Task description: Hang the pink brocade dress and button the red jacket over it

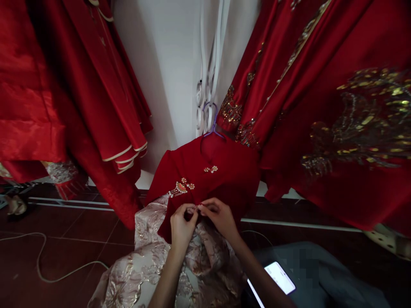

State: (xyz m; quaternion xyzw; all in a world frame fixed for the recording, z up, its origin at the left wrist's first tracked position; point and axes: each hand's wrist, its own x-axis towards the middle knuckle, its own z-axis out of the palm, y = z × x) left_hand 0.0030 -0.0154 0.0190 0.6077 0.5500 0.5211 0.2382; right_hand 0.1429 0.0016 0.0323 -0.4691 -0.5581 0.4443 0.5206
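Observation:
A dark red velvety top [231, 171] hangs on a purple wire hanger [214, 128] right in front of me. Jewelled flower ornaments [211, 169] sit near its neck. Lower on its front is a fan-shaped brooch [178, 188] with beaded strands. My left hand [183, 222] pinches the front opening of the top below these ornaments. Touching it from the other side, my right hand [221, 216] pinches at the same spot, fingertips meeting. Whatever small fastener may lie between the fingers is hidden. Beneath the top spreads a pale pink floral brocade cloth [128, 273].
Red garments [105, 98] hang at the left, and red embroidered gowns [289, 107] at the right. White straps [205, 68] dangle in the middle. A lit phone [279, 278] lies by my right forearm. A cable [40, 256] crosses the tiled floor, near a low white rail [73, 203].

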